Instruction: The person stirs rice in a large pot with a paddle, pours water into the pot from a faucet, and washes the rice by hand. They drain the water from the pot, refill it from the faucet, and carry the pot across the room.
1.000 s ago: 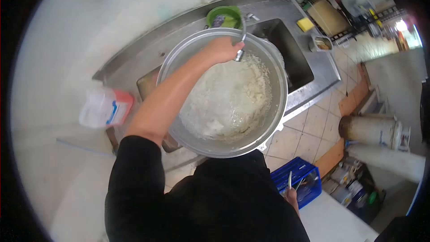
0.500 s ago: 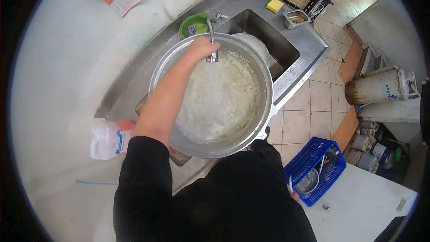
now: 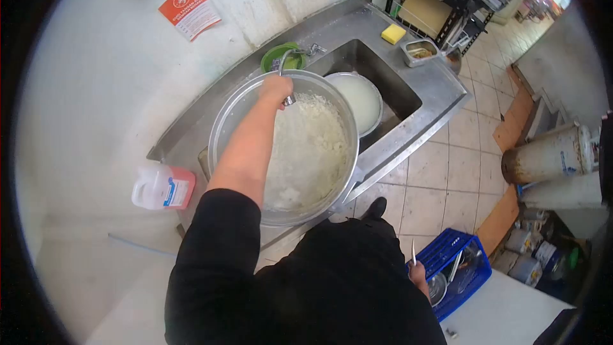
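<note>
My left hand (image 3: 276,91) is closed round the end of the tap (image 3: 289,99), over a large round metal pot (image 3: 225,112). Water streams from the tap into the pot, onto wet white rice (image 3: 313,131). Down by my right side, my right hand (image 3: 418,275) is closed on a slim pale utensil (image 3: 414,252) that points upward; its kind does not show. That hand is at the edge of a blue plastic basket (image 3: 469,294) holding a metal bowl (image 3: 437,289) and other utensils.
A bowl of cloudy water (image 3: 357,103) sits in the steel sink (image 3: 405,92). Around it are a green basin (image 3: 271,57), a yellow sponge (image 3: 393,33) and a small metal container (image 3: 419,53). A pink-liquid jug (image 3: 175,188) stands left; a gas cylinder (image 3: 552,156) lies right.
My left hand has swung the tap leftward over the pot, and the bowl of cloudy water shows more. My right hand has come into fuller view with the pale utensil.
</note>
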Tool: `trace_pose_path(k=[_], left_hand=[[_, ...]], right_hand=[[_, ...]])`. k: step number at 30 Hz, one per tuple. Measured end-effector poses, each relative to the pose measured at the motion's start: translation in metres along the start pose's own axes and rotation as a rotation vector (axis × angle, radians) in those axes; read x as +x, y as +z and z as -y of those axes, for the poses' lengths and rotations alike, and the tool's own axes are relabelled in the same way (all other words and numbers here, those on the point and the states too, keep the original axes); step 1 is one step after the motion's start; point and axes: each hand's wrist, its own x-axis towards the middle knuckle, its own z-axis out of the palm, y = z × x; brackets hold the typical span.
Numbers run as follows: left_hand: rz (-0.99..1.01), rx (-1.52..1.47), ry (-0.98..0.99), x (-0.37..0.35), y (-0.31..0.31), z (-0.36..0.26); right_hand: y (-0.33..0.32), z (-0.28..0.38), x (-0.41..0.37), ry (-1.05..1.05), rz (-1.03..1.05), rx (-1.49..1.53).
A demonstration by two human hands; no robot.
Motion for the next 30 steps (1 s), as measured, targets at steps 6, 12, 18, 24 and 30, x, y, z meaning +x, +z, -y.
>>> trace_pose_path(k=[6,12,18,24,30], left_hand=[[-0.079,-0.257,-0.178,-0.010,0.026,-0.022],[-0.138,-0.473,-0.313,-0.001,0.057,-0.041],[-0.163,-0.510,-0.291,-0.010,0.058,-0.047],[0.023,-0.533,-0.355,-0.001,0.049,-0.039],[-0.018,0.028,-0.071,-0.009,0.031,-0.025]], right_hand=[[-0.076,-0.109,0.094,0.008,0.108,0.097],[-0.173,-0.202,0.187,-0.850,-0.035,-1.147],[-0.206,-0.065,0.149,0.088,0.015,0.190],[-0.203,0.048,0.112,-0.091,0.064,-0.098],[-0.185,0.145,0.064,-0.002,0.239,0.211]])
